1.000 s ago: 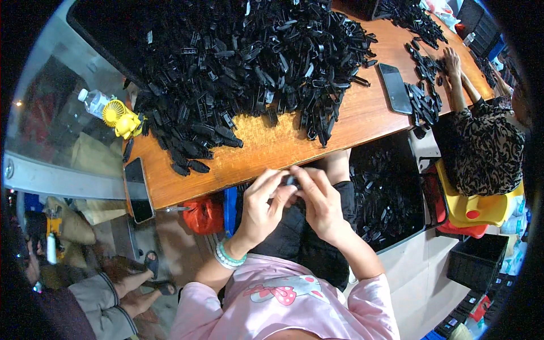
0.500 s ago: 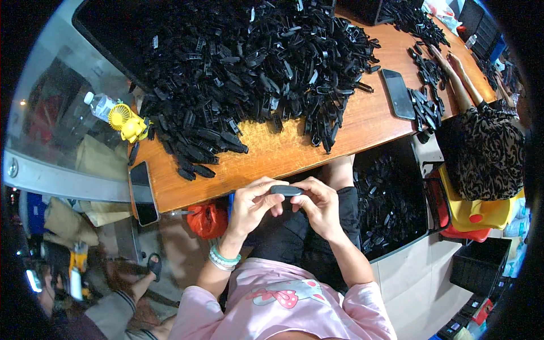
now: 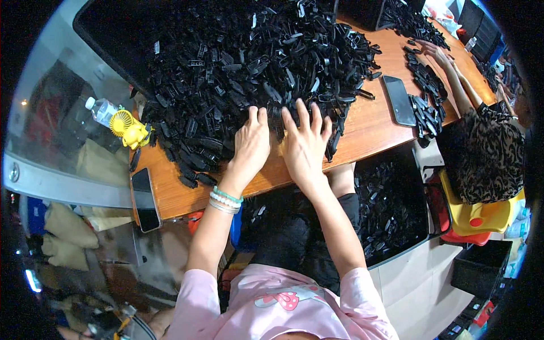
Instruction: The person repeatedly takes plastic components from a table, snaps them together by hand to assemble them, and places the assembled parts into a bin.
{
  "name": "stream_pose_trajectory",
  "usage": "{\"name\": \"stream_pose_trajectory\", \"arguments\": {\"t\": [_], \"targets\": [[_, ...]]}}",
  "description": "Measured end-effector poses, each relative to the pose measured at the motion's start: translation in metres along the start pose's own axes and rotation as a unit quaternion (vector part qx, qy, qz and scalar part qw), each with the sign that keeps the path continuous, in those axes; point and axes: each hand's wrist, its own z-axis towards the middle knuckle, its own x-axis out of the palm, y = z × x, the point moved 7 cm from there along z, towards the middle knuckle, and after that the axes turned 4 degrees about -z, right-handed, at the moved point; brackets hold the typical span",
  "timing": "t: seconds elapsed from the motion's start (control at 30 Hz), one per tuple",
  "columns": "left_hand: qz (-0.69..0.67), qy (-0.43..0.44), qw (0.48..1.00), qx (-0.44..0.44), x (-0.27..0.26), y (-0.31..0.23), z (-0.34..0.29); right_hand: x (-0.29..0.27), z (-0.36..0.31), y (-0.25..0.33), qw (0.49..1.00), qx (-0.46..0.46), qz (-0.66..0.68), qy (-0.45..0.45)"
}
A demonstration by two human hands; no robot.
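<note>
A wide heap of small, elongated black plastic parts [image 3: 226, 73] covers much of the wooden table [image 3: 362, 127] in front of me. Over the heap's near edge reaches my left hand [image 3: 252, 146], bracelets on its wrist. Its fingers point away from me and down at the parts; the thumb is hidden, and nothing shows in its grasp. Close on its right, my right hand [image 3: 304, 148] is open, palm down and fingers spread, fingertips at the parts. Whether the fingertips touch individual pieces cannot be made out.
At the table's left edge lie a phone [image 3: 145, 199], a yellow toy-shaped fan [image 3: 131, 129] and a plastic bottle [image 3: 102, 110]. Another phone [image 3: 399, 101] lies right of the heap. A bin of black parts [image 3: 391, 209] stands below the edge; a co-worker [image 3: 487, 153] sits at right.
Both hands have moved from above my lap forward to the heap. The dark oblong part they held between their fingers is no longer seen in them. My right fingers have spread.
</note>
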Motion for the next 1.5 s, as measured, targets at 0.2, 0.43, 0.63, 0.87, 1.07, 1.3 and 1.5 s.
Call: {"name": "stream_pose_trajectory", "arguments": {"t": [0.2,0.43,0.63,0.87,1.07,1.3,1.5], "targets": [[-0.061,0.015,0.997,-0.036,0.0,-0.015,-0.021,0.024,0.018,-0.006,0.998,0.043,0.04,0.007],[-0.083,-0.031,0.996,-0.023,0.001,-0.017,-0.053,0.007,0.004,-0.002,0.997,-0.023,0.078,-0.002],[-0.062,-0.092,0.994,-0.004,-0.008,-0.013,-0.061,-0.042,-0.02,-0.061,0.986,0.117,0.083,-0.08],[-0.032,0.013,0.998,-0.046,-0.007,-0.019,-0.059,-0.034,-0.048,-0.106,0.985,0.156,0.07,0.039],[-0.087,-0.075,0.99,-0.082,-0.017,-0.015,-0.074,-0.034,-0.057,-0.123,0.98,0.186,0.035,0.068],[-0.555,0.027,0.809,-0.189,0.006,-0.028,-0.116,-0.039,-0.089,-0.121,0.762,0.319,0.561,0.047],[-0.584,0.054,0.797,-0.143,-0.009,-0.057,-0.124,-0.057,-0.114,-0.039,0.488,0.303,0.795,0.195]]}}
